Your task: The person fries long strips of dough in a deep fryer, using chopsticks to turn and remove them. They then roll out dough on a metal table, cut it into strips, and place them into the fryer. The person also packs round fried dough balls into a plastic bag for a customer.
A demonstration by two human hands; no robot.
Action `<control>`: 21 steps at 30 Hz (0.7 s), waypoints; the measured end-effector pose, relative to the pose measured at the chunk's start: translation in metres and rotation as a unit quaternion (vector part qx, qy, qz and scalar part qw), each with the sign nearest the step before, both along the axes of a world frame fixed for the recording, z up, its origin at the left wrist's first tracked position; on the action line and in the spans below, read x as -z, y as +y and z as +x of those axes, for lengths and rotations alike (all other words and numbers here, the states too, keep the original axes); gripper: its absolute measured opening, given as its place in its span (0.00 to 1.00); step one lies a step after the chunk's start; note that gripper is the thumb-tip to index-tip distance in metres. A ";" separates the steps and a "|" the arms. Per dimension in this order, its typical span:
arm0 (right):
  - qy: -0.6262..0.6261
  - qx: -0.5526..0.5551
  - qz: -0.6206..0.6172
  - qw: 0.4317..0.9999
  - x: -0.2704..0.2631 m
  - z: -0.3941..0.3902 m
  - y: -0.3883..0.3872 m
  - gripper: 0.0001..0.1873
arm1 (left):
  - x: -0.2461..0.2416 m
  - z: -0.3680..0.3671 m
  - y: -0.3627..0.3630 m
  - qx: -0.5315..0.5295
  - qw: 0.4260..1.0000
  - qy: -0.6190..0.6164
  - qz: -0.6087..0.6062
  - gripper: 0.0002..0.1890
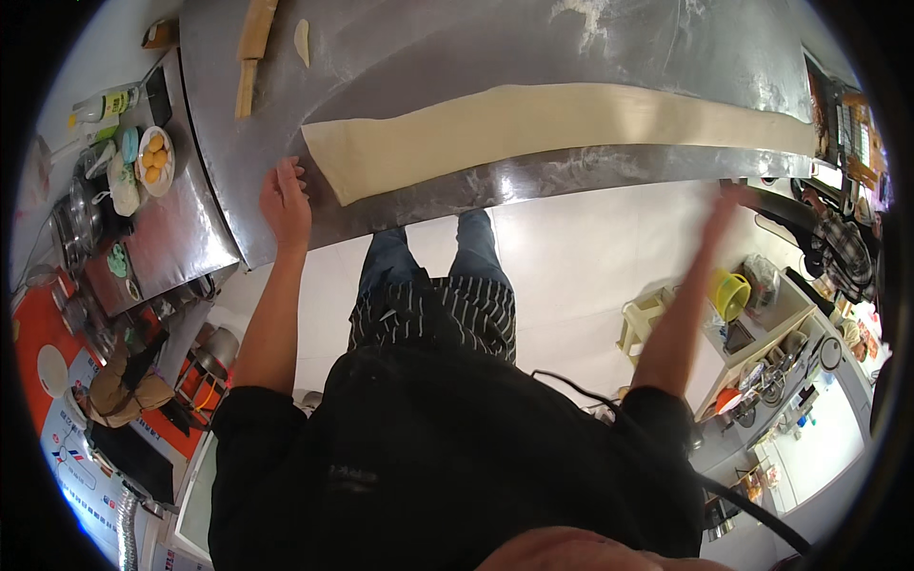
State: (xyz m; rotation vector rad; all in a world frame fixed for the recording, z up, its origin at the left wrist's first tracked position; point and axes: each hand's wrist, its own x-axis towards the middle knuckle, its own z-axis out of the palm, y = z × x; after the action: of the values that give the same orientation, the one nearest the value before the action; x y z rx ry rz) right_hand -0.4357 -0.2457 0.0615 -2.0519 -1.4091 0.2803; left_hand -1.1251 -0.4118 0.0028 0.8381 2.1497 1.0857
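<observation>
A long flat strip of rolled-out dough [500, 135] lies along the near side of the steel worktable [400, 57]. My left hand [285, 203] is above the table beside the dough's left end, apart from it, with fingers loosely bent and nothing in them. Out past the table's front edge at the right, my right hand [725, 207] is blurred; whether it holds anything cannot be told. Toward the table's far left lies a wooden rolling pin [257, 36], cut off by the frame. A small dough scrap [303, 43] rests near it. Dry flour [589, 18] marks the far surface.
A steel side table [178, 228] at left holds a plate of yellow round food [154, 163], a bottle [107, 105] and bags. One person [128, 392] is at lower left, another [842, 243] at far right. A plastic stool [635, 321] and yellow bucket [730, 294] stand right.
</observation>
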 end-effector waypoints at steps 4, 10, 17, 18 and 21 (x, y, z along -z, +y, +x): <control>0.023 -0.135 0.068 0.988 0.055 -0.106 0.020 0.28 | -0.017 0.004 0.003 -0.042 0.995 -0.093 -0.007 0.23; -0.308 -0.295 0.019 0.904 0.072 -0.051 0.089 0.34 | -0.030 0.015 0.022 0.023 0.987 -0.155 0.025 0.23; -0.118 -0.431 -0.045 0.894 0.064 -0.398 -0.051 0.31 | -0.018 -0.019 0.055 0.025 0.997 -0.013 -0.069 0.20; -0.078 -0.507 -0.044 0.857 0.053 -0.454 -0.065 0.34 | -0.012 -0.030 0.063 0.045 0.997 0.043 -0.040 0.19; -0.031 -0.583 0.017 0.812 0.031 -0.524 -0.078 0.36 | 0.002 -0.060 0.076 0.109 0.974 0.185 0.072 0.16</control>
State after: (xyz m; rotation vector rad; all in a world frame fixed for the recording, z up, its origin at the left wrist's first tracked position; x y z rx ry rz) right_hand -0.9598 -0.3240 0.0305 -0.8951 -2.5278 0.6611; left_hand -1.1852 -0.3356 0.0004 1.4031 2.2213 1.0445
